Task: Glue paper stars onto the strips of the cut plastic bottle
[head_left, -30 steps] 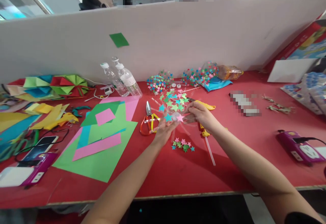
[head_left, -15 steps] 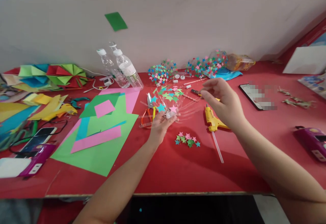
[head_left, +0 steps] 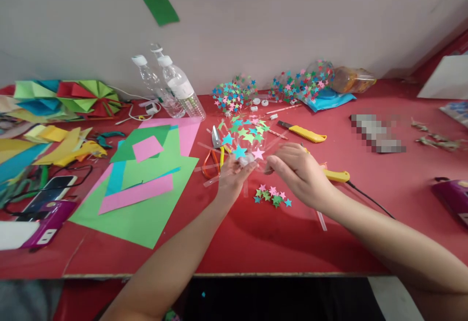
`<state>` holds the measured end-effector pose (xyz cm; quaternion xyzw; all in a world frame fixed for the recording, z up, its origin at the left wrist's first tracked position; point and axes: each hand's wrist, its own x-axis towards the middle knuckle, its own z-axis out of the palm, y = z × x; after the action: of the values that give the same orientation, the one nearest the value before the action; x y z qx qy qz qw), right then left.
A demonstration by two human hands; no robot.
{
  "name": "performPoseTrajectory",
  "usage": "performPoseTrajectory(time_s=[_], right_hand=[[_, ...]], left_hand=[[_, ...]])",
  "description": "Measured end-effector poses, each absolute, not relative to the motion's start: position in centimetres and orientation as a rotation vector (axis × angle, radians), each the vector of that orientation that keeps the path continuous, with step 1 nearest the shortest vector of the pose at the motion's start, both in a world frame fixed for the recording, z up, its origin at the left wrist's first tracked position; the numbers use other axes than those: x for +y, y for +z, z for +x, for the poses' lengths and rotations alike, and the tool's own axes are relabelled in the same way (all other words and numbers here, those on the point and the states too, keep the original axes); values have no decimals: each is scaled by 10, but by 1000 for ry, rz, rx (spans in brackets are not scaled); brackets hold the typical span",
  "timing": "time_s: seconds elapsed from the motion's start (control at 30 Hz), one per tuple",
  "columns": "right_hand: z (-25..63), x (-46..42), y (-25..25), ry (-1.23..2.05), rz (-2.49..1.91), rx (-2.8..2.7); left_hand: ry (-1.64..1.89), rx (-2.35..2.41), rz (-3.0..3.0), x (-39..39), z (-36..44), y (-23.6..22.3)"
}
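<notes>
My left hand (head_left: 233,177) is closed round the base of a cut clear plastic bottle (head_left: 248,158), whose see-through strips fan out on all sides. Paper stars in blue, green and pink are stuck on it, among them a blue star (head_left: 240,152) and a pink star (head_left: 258,153). Just right of the strips is my right hand (head_left: 294,167), its fingers bent together; whether a strip is between them I cannot make out. Loose paper stars (head_left: 272,194) lie in a small group below. A yellow glue gun (head_left: 336,176) is partly hidden behind my right hand.
Pliers (head_left: 215,153) lie behind my left hand, and a yellow utility knife (head_left: 307,133) lies behind my right. Coloured paper sheets (head_left: 164,223) cover the left. Clear bottles (head_left: 179,87) and star-covered balls (head_left: 230,99) stand by the wall. A phone (head_left: 378,133) lies at the right.
My right hand left the strips, lifted open to the right over the glue gun, then came back down beside the strips with fingers bent. My left hand keeps holding the cut bottle. The view has tilted down.
</notes>
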<state>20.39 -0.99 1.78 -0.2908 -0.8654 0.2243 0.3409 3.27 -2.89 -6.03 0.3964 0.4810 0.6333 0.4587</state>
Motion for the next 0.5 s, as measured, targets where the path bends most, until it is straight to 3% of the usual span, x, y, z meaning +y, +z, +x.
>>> performPoseTrajectory(time_s=[0.3,0.5], right_hand=[[198,-13,-1,18,-689,-2259],[195,-12,-10,-81,-612,-2238]], left_hand=[[1534,1144,953,-33,34,-63],[1548,1152,862,-36,37,-68]])
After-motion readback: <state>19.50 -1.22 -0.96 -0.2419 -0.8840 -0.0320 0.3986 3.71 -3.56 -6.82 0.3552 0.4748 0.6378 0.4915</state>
